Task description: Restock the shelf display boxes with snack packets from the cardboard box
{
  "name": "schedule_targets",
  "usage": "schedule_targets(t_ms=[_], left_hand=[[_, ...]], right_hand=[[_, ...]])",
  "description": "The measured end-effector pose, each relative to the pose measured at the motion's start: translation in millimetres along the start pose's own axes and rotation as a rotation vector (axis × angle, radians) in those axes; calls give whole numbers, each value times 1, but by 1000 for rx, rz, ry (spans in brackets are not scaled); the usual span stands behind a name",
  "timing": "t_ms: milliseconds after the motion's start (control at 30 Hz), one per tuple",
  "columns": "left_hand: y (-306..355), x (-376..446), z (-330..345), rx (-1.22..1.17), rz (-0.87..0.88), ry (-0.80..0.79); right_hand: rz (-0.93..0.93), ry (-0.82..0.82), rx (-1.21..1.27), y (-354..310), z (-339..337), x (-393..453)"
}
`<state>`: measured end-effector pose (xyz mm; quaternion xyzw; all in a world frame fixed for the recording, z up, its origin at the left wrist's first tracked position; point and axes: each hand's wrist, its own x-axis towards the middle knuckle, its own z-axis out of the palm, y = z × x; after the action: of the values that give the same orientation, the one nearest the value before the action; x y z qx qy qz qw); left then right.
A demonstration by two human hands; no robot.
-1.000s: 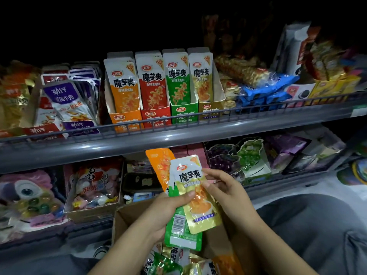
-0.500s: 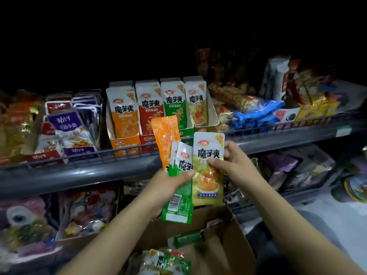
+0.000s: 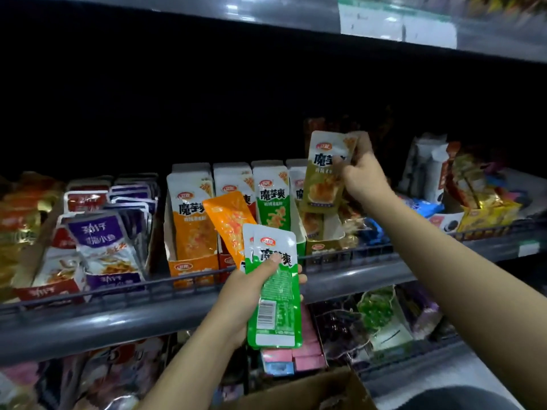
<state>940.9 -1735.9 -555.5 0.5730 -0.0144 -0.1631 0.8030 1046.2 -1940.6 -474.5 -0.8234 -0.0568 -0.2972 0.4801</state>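
Cardboard box (image 3: 307,390) at bottom edge, below the shelves. Left hand (image 3: 251,291) grips green packets (image 3: 275,291) with an orange packet (image 3: 229,223) fanned behind. Farther up, right hand (image 3: 365,179) pinches a yellow packet (image 3: 325,173) above the yellow display box (image 3: 324,247) on the shelf (image 3: 183,309).

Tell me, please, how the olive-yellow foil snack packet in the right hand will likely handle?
The olive-yellow foil snack packet is probably light, since the right hand pinches one edge. Likely slightly floppy, being thin. Its glossy film may be slippery.
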Motion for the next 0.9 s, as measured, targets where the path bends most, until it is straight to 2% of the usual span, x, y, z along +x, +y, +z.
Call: schedule_targets(t_ms=[100, 200, 300, 367, 567, 667, 700, 833, 900], left_hand=[[3, 4, -4, -38, -17, -14], [5, 8, -8, -46, -6, -36], [6, 10, -9, -57, -10, -55], [5, 12, -9, -63, -17, -57], [7, 12, -13, -20, -46, -109], [7, 12, -17, 14, -54, -140], [7, 11, -18, 19, -50, -145], [7, 10, -19, 40, -13, -163], [8, 9, -20, 63, 11, -175]], right_hand=[[35, -141, -85, 13, 15, 13], [-10, -271, -391, 26, 16, 22], [-97, -300, -708, 36, 16, 28], [-141, -289, -780, 40, 18, 30], [-133, -258, -695, 34, 17, 21], [-221, -255, -456, 18, 17, 5], [-202, -330, -358, 8, 16, -2], [4, -832, -120, -23, 13, -30], [45, -890, -115, -22, 13, -36]])
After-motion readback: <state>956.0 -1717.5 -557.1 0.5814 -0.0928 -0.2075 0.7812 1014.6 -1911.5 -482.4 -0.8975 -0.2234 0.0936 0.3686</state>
